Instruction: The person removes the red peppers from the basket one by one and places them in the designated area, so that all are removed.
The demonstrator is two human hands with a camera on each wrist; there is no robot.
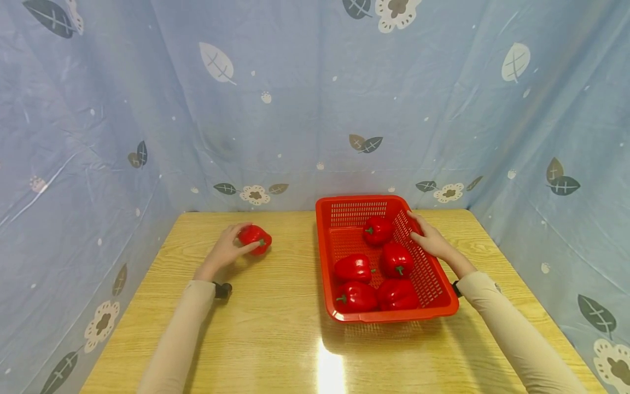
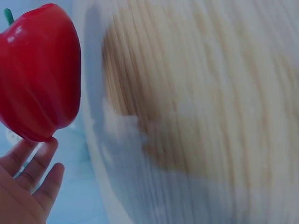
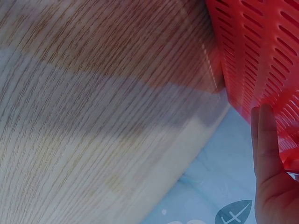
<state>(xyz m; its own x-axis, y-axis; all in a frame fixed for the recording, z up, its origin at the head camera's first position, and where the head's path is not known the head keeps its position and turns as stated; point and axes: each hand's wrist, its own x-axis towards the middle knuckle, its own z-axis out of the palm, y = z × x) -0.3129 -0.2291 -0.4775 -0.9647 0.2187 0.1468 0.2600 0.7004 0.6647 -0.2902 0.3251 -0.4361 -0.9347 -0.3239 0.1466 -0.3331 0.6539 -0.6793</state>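
In the head view, a red bell pepper [image 1: 255, 238] with a green stem is between the fingers and thumb of my left hand [image 1: 223, 253], on the left of the table. The left wrist view has the pepper [image 2: 44, 74] large, with fingertips of the left hand [image 2: 30, 182] against its lower end. My right hand [image 1: 433, 241] rests at the right rim of a red perforated basket [image 1: 322, 257]. Straight fingers of the right hand [image 3: 271, 172] lie along the outer wall of the basket [image 3: 252, 51] in the right wrist view; its thumb is mostly hidden there.
Several red peppers [image 1: 354, 268] lie inside the basket, mostly in its near half. The light wooden table [image 1: 275, 339] has blue patterned curtains [image 1: 295, 109] behind it and at both sides. A small black object [image 1: 223, 290] is at the left wrist.
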